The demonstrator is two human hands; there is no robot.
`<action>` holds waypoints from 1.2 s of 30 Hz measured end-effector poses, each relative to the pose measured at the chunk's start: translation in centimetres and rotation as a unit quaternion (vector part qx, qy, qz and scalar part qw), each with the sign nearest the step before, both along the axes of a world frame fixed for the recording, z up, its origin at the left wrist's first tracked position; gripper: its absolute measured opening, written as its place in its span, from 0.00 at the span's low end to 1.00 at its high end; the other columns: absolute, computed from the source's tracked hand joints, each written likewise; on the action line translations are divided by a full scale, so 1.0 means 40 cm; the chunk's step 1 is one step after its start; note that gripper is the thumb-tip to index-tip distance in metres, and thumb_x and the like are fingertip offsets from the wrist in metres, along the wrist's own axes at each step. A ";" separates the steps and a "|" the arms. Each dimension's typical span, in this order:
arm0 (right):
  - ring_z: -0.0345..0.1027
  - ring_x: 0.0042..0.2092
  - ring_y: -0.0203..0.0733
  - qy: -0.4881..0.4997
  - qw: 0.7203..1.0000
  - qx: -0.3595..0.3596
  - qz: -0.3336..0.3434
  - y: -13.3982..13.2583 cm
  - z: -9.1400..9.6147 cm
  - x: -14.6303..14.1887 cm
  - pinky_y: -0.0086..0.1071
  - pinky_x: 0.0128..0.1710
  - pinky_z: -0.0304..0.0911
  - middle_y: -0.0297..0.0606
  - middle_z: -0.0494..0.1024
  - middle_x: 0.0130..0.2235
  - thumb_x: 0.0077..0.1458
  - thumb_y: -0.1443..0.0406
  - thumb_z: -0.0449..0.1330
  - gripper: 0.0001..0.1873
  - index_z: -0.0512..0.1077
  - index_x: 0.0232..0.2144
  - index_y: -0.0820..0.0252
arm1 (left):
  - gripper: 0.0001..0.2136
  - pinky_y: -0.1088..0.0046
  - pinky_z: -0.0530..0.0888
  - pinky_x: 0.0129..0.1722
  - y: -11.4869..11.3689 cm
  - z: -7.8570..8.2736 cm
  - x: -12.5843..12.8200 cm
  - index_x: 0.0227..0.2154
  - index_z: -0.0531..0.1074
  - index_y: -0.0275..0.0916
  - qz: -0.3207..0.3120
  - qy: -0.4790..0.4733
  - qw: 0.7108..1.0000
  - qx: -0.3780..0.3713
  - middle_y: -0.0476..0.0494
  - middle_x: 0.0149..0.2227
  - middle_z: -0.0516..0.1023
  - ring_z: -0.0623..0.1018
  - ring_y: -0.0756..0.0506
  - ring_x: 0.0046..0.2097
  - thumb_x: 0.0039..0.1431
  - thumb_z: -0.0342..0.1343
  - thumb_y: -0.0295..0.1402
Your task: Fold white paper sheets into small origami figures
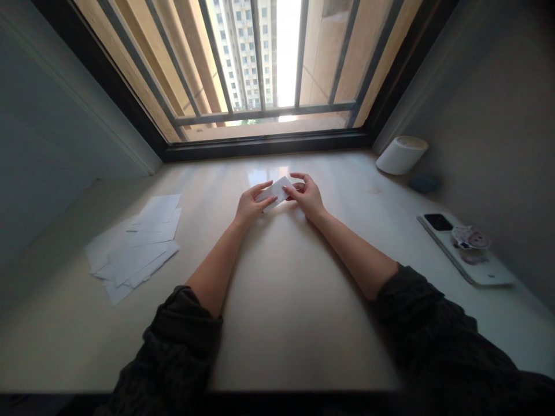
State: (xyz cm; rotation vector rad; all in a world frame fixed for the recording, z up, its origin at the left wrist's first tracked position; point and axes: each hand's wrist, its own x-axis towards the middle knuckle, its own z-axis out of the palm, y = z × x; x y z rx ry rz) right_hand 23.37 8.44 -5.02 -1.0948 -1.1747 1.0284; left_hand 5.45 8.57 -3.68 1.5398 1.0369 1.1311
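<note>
A small white folded piece of paper [274, 192] is held up between my two hands, just above the pale sill. My left hand [252, 203] grips its left end, thumb in front and fingers along the upper edge. At the paper's right end, my right hand [307, 196] pinches it with the thumb on the near face; its index finger arches above. Part of the right fingers lies behind the paper. On the left, several white paper sheets [143, 254] lie in a loose, overlapping pile, apart from my hands.
A phone [489, 273] with a round decorated grip [472, 237] lies at the right. Behind it are a dark rounded object [424, 184] and a white cylinder [401, 156] near the wall. A barred window with a dark frame [264, 144] closes off the far side of the marble-like surface [299, 323].
</note>
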 end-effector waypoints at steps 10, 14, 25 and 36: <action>0.72 0.30 0.37 0.004 1.000 0.025 0.010 -0.009 0.010 -0.009 0.32 0.33 0.73 0.35 0.79 0.30 0.42 0.51 0.68 0.28 0.74 0.43 0.61 | 0.29 0.75 0.69 0.28 -0.008 0.001 0.007 0.48 0.77 0.34 0.013 -0.039 0.999 -0.029 0.39 0.35 0.82 0.76 0.48 0.29 0.44 0.68 0.46; 0.72 0.30 0.37 0.008 1.000 0.027 0.002 -0.006 0.009 -0.007 0.32 0.32 0.73 0.36 0.80 0.32 0.42 0.51 0.68 0.29 0.75 0.43 0.61 | 0.31 0.76 0.69 0.26 -0.008 -0.003 0.008 0.52 0.74 0.35 0.013 -0.043 0.998 -0.040 0.39 0.34 0.83 0.76 0.48 0.28 0.45 0.67 0.46; 0.72 0.29 0.38 -0.004 0.999 0.023 -0.046 -0.001 0.006 -0.011 0.36 0.32 0.75 0.41 0.82 0.34 0.39 0.50 0.69 0.30 0.79 0.43 0.64 | 0.26 0.74 0.71 0.29 -0.004 -0.012 0.007 0.47 0.77 0.39 0.027 -0.023 0.999 -0.030 0.42 0.39 0.83 0.77 0.46 0.34 0.47 0.66 0.46; 0.72 0.29 0.38 -0.005 0.999 0.007 -0.041 -0.005 0.012 -0.010 0.35 0.31 0.74 0.39 0.81 0.32 0.37 0.49 0.70 0.33 0.77 0.42 0.64 | 0.26 0.73 0.70 0.31 -0.011 0.001 0.011 0.46 0.78 0.37 0.029 -0.030 0.998 -0.041 0.41 0.40 0.82 0.77 0.45 0.35 0.45 0.66 0.46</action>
